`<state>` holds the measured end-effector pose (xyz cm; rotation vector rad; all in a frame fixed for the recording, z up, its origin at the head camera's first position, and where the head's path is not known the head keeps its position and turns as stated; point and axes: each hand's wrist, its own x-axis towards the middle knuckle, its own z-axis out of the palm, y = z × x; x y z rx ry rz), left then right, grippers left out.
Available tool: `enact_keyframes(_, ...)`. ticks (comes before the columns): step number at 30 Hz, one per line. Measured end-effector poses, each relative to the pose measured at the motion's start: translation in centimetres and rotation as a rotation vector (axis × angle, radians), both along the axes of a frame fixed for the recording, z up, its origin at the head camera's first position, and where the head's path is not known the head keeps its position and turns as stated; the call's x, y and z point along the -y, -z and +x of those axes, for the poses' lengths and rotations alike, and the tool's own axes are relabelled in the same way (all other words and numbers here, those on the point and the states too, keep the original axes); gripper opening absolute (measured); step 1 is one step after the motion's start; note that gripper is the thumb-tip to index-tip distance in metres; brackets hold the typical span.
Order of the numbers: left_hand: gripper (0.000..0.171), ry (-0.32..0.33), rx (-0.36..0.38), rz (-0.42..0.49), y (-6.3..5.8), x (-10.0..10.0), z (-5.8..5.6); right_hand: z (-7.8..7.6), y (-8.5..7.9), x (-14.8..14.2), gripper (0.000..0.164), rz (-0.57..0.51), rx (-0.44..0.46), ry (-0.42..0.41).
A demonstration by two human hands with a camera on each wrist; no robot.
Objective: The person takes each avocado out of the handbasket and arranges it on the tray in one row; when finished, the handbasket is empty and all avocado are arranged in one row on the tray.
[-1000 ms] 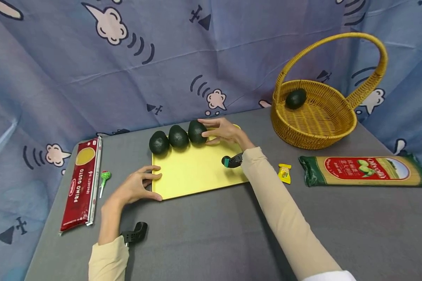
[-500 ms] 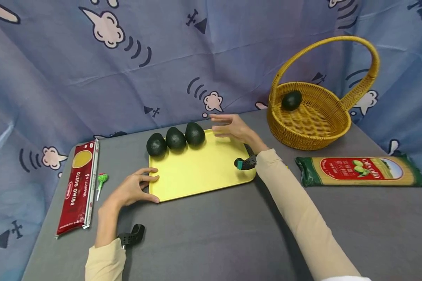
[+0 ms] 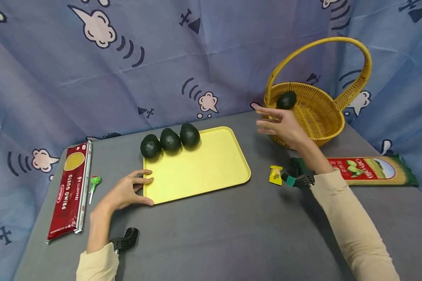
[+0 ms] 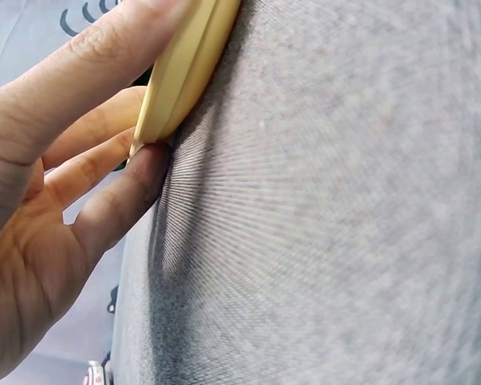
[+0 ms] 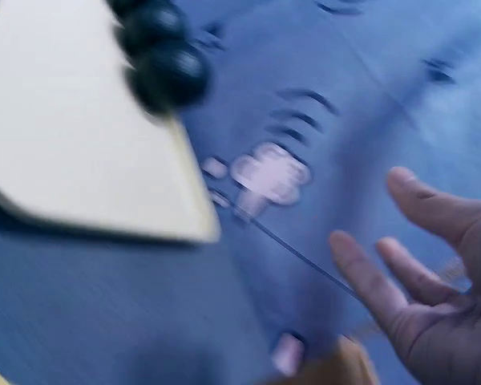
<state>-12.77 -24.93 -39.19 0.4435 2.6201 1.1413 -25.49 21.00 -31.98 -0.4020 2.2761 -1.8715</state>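
Three dark green avocados stand side by side along the back left edge of a yellow tray (image 3: 204, 168); the rightmost avocado (image 3: 190, 135) touches the one beside it. My left hand (image 3: 126, 191) holds the tray's front left corner, thumb on the front side and fingers at the left rim. With nothing in it, my right hand (image 3: 283, 124) hangs in front of the wicker basket (image 3: 318, 132), fingers loosely spread. Inside that basket lies another avocado (image 3: 286, 100). The right wrist view is blurred, with the spread fingers (image 5: 365, 277) apart from the tray.
A red spaghetti pack (image 3: 72, 191) and a green lollipop (image 3: 95, 181) lie at the left. Right of the tray sits a small yellow wrapped candy (image 3: 276, 175). A green and red pasta pack (image 3: 372, 171) lies farther right, partly behind my right arm. A patterned curtain hangs behind.
My right hand has let go of the rightmost avocado and moved right, away from the tray to the basket's front. My left hand stays at the tray's corner.
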Motion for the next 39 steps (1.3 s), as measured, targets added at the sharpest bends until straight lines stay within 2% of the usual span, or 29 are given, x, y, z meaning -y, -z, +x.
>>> enact_keyframes(3,0.072,-0.01,-0.012,-0.019,-0.1,0.4,0.0,-0.8,-1.3,-2.3,0.054,-0.043,0.034,0.082)
enact_keyframes(8,0.073,-0.02,-0.011,-0.044,0.1,0.9,0.1,-3.7,-2.2,-5.4,0.062,-0.317,0.222,0.216)
enact_keyframes(10,0.074,-0.022,-0.022,-0.052,0.2,1.0,0.0,-5.1,-2.1,-6.3,0.069,-0.372,0.298,0.281)
enact_keyframes(13,0.073,-0.011,-0.036,-0.038,0.3,0.9,-0.2,-6.6,-1.6,-7.2,0.075,-0.347,0.377,0.391)
enact_keyframes(16,0.072,0.0,-0.029,-0.024,0.2,0.8,-0.4,-7.3,-0.7,-7.8,0.078,-0.246,0.424,0.467)
enact_keyframes(18,0.072,0.008,-0.018,-0.016,0.1,0.7,-0.5,-7.3,-0.1,-8.3,0.077,-0.18,0.42,0.458)
enact_keyframes(22,0.072,0.011,0.012,0.006,0.0,0.7,-0.5,-6.9,0.8,-8.8,0.077,-0.143,0.391,0.414)
enact_keyframes(23,0.071,0.013,0.015,0.011,0.0,0.7,-0.5,-6.8,1.0,-8.9,0.074,-0.128,0.359,0.388)
enact_keyframes(27,0.071,0.011,0.029,0.026,0.0,0.7,-0.4,-7.4,1.5,-8.8,0.077,-0.111,0.368,0.394)
enact_keyframes(31,0.071,0.004,0.032,0.032,0.1,0.6,-0.4,-8.7,1.7,-8.6,0.077,-0.192,0.441,0.41)
enact_keyframes(37,0.071,-0.012,0.026,0.026,0.0,0.6,-0.4,-9.9,2.1,-8.0,0.071,-0.289,0.425,0.379)
enact_keyframes(39,0.071,-0.016,0.024,0.02,0.1,0.5,-0.4,-10.3,2.1,-7.9,0.075,-0.322,0.437,0.386)
